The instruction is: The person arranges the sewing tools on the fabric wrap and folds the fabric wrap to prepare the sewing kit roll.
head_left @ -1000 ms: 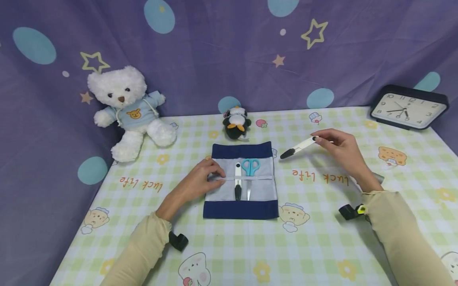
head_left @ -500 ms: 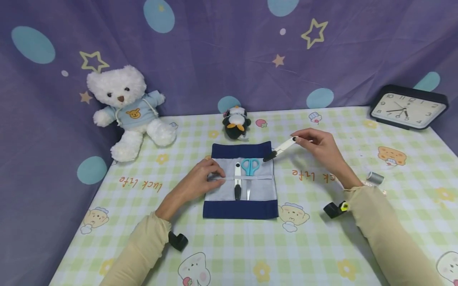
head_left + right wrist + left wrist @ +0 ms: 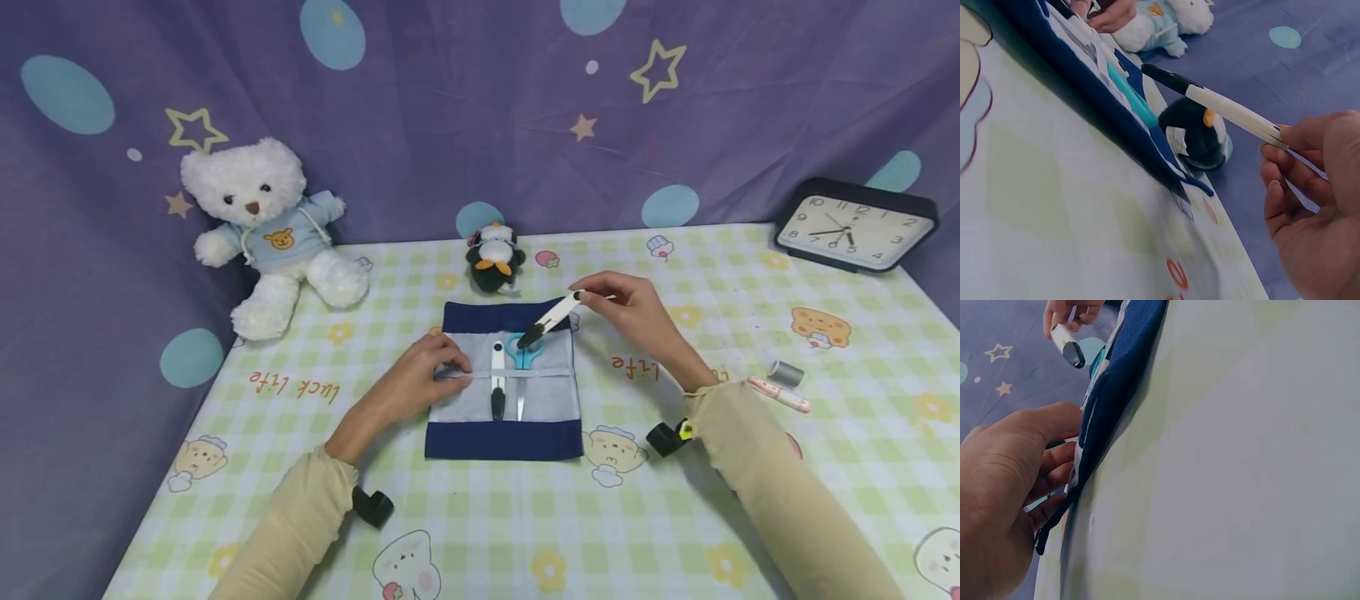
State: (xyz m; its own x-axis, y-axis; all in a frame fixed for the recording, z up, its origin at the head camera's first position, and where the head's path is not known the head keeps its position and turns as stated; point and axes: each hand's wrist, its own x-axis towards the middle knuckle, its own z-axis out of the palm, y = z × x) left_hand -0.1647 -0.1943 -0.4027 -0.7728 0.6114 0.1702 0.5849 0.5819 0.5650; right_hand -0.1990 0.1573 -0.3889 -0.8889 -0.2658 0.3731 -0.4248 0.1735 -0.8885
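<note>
A navy-edged, grey-lined roll-up pouch (image 3: 504,443) lies spread on the table. Under its elastic band sit a white tool with a black end (image 3: 498,367) and turquoise-handled scissors (image 3: 533,352). My left hand (image 3: 420,375) rests on the pouch's left side, fingers relaxed on the lining; the left wrist view shows the fingertips (image 3: 1057,475) against it. Between thumb and fingers, my right hand (image 3: 630,312) pinches by its end a second slim white tool with a black end (image 3: 1229,109). That black end points down and left, overlapping the scissors' handles in the head view.
A grey thread spool (image 3: 787,373) and a pinkish-white stick-shaped item (image 3: 780,393) lie by the right forearm. Behind the pouch is a penguin plush (image 3: 495,258). A white teddy bear (image 3: 262,233) sits back left, a clock (image 3: 855,225) back right, before a purple curtain (image 3: 480,108).
My right hand has moved left with the white tool, from beside the pouch to over the scissors. The spool and the pinkish-white item have come into view. My left hand stays put.
</note>
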